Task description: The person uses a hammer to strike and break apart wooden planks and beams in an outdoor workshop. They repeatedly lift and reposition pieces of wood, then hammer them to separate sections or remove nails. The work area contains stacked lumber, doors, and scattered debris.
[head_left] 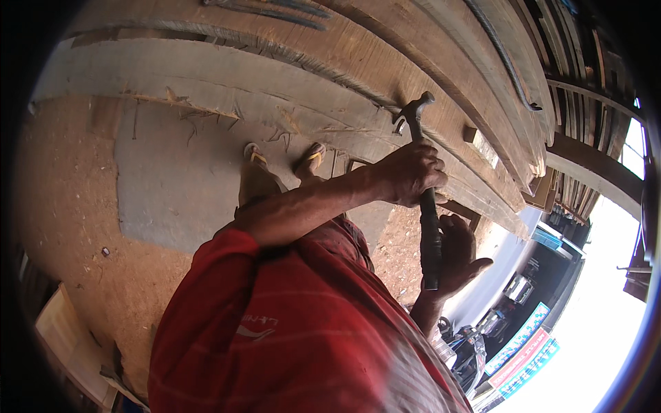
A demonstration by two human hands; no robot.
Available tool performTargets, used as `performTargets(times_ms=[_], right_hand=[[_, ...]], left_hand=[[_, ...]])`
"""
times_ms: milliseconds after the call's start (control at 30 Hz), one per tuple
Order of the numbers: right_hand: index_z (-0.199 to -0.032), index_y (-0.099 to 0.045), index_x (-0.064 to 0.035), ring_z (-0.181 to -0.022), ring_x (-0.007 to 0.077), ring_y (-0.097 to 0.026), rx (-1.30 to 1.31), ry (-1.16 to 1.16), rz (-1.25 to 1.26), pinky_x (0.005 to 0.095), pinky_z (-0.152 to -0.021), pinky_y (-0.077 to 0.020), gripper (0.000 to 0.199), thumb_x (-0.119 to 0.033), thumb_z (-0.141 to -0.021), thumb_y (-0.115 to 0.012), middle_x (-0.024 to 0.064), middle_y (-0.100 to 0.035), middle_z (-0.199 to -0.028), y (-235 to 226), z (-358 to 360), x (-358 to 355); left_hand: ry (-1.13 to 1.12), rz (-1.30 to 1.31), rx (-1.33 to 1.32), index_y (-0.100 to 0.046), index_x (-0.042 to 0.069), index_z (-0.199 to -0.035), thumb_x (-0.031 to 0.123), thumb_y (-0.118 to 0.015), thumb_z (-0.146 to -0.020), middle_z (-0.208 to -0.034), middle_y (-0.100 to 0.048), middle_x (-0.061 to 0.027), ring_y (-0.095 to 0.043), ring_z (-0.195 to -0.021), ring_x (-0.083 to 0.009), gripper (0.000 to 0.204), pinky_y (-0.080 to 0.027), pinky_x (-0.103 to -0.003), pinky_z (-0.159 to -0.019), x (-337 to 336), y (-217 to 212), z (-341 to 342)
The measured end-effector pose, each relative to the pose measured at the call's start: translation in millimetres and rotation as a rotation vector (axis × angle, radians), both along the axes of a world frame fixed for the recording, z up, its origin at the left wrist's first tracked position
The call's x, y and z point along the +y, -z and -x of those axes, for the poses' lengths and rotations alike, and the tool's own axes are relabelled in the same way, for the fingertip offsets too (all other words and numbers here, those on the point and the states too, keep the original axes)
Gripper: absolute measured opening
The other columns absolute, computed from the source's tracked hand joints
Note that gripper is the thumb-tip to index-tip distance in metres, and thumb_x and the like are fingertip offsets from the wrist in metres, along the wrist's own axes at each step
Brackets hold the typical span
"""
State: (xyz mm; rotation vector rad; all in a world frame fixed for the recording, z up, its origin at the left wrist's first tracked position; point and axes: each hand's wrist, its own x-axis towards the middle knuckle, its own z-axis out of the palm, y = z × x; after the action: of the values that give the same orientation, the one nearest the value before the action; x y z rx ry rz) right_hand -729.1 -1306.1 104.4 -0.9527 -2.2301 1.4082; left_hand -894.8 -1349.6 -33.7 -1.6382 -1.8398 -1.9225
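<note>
A claw hammer (429, 234) with a dark wrapped handle is gripped by my left hand (413, 172), fingers closed round the handle below the head. The hammer's head overlaps the edge of a thick wooden plank (385, 62); whether the claw touches the wood, I cannot tell. Beside the lower part of the handle is my right hand (458, 256), its thumb stretched out and fingers apart. The handle crosses in front of part of that hand. A small wooden block (482, 146) sits among the planks to the right of the hammer head.
Long planks curve across the far side. A bent metal bar (506, 58) lies on them at right, and dark metal tools (275, 10) at the far edge. My sandalled feet (282, 158) stand beside the planks on a grey sheet (165, 179). Stacked timber (585, 82) is at far right.
</note>
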Motion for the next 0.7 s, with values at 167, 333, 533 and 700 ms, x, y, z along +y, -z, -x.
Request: performTargets(times_ms=[167, 333, 533, 700], right_hand=[[-0.116, -0.065, 0.0008, -0.081, 0.0226, -0.062, 0.487, -0.298, 0.171, 0.0534, -0.106, -0.0382, 0.109, -0.088, -0.09, -0.009, 0.0124, -0.064, -0.076, -4, 14, -29], [-0.103, -0.063, 0.0009, -0.06, 0.0158, -0.045, 0.498, -0.357, 0.209, 0.0436, -0.093, -0.0395, 0.102, -0.087, -0.092, -0.012, 0.0009, -0.045, -0.054, -6, 35, -52], [-0.104, -0.065, 0.0014, -0.071, 0.0231, -0.055, 0.22, -0.677, -0.123, 0.0391, -0.08, -0.043, 0.083, -0.078, -0.079, -0.06, 0.0035, -0.054, -0.068, -4, 76, -84], [-0.103, -0.068, -0.004, -0.085, 0.0283, -0.064, 0.297, -1.076, -0.48, 0.0422, -0.083, -0.0481, 0.064, -0.059, -0.075, -0.082, 0.0072, -0.062, -0.083, 5, 73, -63]], left_hand=[[-0.034, -0.014, -0.009, -0.06, 0.01, -0.076, 0.033, -0.08, -0.081, -0.078, -0.056, -0.0084, -0.058, -0.085, -0.0289, 0.031, -0.044, -0.043, -0.089, 4, -1, -3], [-0.105, -0.094, -0.075, -0.058, 0.009, -0.074, 0.025, -0.082, -0.08, -0.075, -0.053, -0.0075, -0.055, -0.08, -0.0286, 0.029, -0.044, -0.042, -0.085, -6, 0, -1], [-0.091, -0.303, -0.2, -0.049, 0.009, -0.071, 0.003, -0.081, -0.075, -0.074, -0.048, -0.0065, -0.052, -0.075, -0.0287, 0.033, -0.045, -0.042, -0.076, -29, 15, 20], [0.007, -0.138, -0.217, -0.057, 0.006, -0.086, 0.0, -0.079, -0.08, -0.088, -0.058, -0.0074, -0.06, -0.093, -0.0283, 0.023, -0.047, -0.045, -0.101, -46, 11, 16]])
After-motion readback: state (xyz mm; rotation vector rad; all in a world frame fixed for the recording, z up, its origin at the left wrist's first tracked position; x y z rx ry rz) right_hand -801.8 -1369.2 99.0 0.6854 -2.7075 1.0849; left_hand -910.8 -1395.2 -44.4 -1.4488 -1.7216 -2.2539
